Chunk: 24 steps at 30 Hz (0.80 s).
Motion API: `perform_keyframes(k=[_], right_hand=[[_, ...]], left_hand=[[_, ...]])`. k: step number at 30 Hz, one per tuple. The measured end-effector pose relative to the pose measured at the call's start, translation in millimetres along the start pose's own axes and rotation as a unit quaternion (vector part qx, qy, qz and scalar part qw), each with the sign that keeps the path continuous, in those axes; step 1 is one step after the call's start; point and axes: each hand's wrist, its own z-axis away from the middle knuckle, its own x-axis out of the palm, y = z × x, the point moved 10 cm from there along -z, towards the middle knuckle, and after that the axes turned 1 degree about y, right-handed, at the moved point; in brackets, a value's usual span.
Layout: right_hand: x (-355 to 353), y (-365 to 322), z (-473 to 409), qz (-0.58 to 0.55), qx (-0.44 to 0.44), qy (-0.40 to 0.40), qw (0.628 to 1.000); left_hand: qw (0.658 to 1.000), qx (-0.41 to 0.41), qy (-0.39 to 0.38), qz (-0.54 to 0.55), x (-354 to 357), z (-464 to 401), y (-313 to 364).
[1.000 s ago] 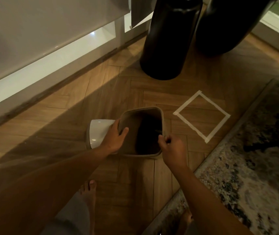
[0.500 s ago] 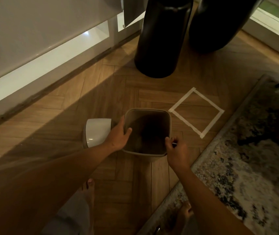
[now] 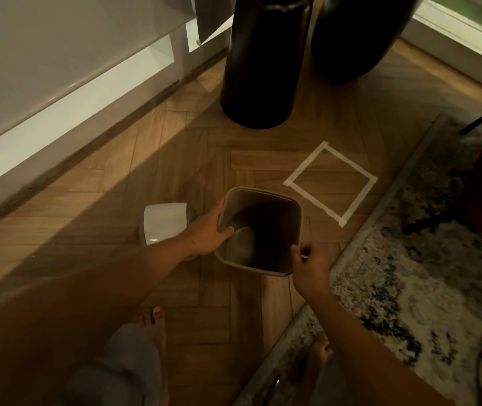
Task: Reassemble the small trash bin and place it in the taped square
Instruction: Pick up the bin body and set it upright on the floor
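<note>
A small square bin (image 3: 275, 200) with a beige rim and a dark inside is held upright just above the wooden floor. My left hand (image 3: 207, 232) grips its left rim, thumb inside. My right hand (image 3: 307, 265) pinches the near right corner of the rim. A white glossy bin part (image 3: 163, 222) lies on its side on the floor just left of my left hand. The taped square (image 3: 330, 183) of pale tape is on the floor up and to the right of the bin, with nothing inside it.
Two tall black vases (image 3: 263, 60) stand behind the taped square. A patterned rug (image 3: 410, 273) borders the floor on the right. A white wall ledge (image 3: 58, 112) runs along the left. My bare feet (image 3: 154, 320) are near the bottom edge.
The bin has been turned from lying tilted on its side to upright and has shifted slightly right toward the taped square. Both hands stayed on its rim.
</note>
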Motion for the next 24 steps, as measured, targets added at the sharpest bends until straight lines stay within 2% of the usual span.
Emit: perform_keyframes(k=[3, 7, 14, 24], right_hand=[[-2, -2, 6, 0.03, -0.028, -0.012, 0.999], [5, -15, 13, 0.124, -0.124, -0.055, 0.983], [26, -17, 25, 0.137, -0.119, -0.148, 0.972], [26, -24, 27, 0.032, -0.12, -0.133, 0.983]], left_hand=[[0.999, 0.025, -0.017, -0.015, 5, 8, 9], [0.999, 0.04, -0.006, -0.019, 13, 24, 13], [0.999, 0.014, -0.03, -0.025, 27, 30, 1], [0.998, 0.005, -0.047, -0.039, 27, 25, -9]])
